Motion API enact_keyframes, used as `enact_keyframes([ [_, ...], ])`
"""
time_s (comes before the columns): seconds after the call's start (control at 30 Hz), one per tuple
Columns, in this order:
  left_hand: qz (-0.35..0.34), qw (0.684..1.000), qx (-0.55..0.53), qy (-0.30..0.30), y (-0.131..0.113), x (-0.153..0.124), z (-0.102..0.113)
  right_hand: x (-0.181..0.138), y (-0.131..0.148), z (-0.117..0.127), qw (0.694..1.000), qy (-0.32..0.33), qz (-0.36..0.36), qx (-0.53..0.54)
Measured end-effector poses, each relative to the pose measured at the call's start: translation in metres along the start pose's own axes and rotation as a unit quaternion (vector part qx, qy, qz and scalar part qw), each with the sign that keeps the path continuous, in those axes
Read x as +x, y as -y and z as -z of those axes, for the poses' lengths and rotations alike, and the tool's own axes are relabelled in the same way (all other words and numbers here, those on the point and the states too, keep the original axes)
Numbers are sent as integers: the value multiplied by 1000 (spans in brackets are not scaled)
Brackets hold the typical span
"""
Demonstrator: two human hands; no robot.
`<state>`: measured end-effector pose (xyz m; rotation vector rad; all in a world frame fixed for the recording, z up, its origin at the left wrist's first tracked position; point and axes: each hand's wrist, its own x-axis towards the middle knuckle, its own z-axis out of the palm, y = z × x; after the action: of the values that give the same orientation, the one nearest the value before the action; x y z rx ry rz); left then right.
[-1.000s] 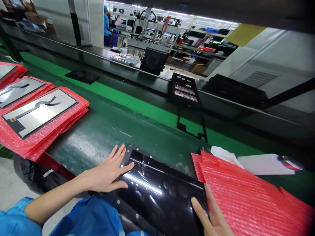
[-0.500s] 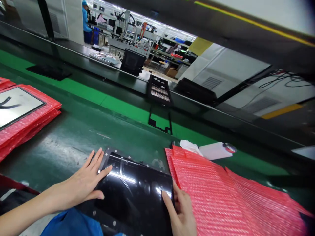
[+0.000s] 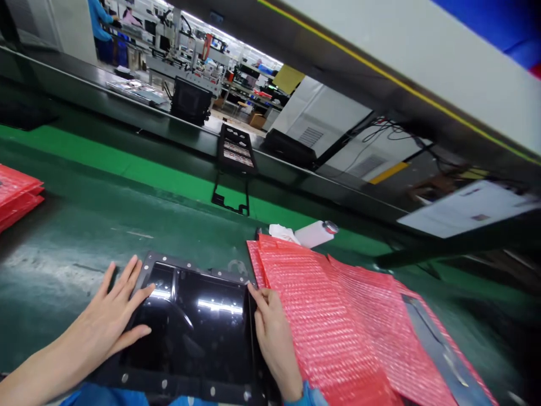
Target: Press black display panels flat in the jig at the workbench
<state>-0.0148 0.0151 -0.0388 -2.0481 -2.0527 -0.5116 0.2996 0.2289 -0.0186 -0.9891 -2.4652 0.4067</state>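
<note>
A glossy black screen panel [image 3: 211, 332] lies in front of me inside a dark frame [image 3: 164, 383] with round silvery dots along its edges. Light streaks reflect off the panel. My left hand [image 3: 116, 316] rests spread over the left edge, its fingers flat on the frame and the panel's margin. At the upper right corner my right hand [image 3: 273, 332] has its fingers curled and its fingertips pinched at the panel's edge. Just right of that hand lies a stack of red bubble-wrap sleeves [image 3: 321, 316].
More red sleeves [image 3: 17, 197] lie at the left. Behind the right stack are a white bottle [image 3: 315, 234] and a crumpled white tissue [image 3: 283, 232]. Black frame parts [image 3: 235, 149] stand across the green strip [image 3: 169, 189]. A grey shelf [image 3: 380, 62] hangs overhead. A person in blue [image 3: 101, 28] stands far off.
My right hand has moved up along the panel's right side to its upper corner. The panel's right side now lies flatter in the frame. My view has turned right.
</note>
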Motion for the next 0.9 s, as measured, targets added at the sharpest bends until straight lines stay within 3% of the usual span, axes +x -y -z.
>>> enact_keyframes([
  [0.2,22,999,26,-2,0,26,-3,0,-1,-3,973,51,90,-208],
  [0.4,26,999,-10,-21,0,29,-9,-5,-3,-14,967,34,97,-235],
  [0.67,56,998,40,-5,-7,39,-7,-4,13,-16,991,10,52,-120],
  [0.8,51,997,53,-19,-8,34,-6,-23,23,4,998,38,25,31],
  [0.9,57,998,25,-10,-11,17,0,-41,22,28,992,81,-46,89],
])
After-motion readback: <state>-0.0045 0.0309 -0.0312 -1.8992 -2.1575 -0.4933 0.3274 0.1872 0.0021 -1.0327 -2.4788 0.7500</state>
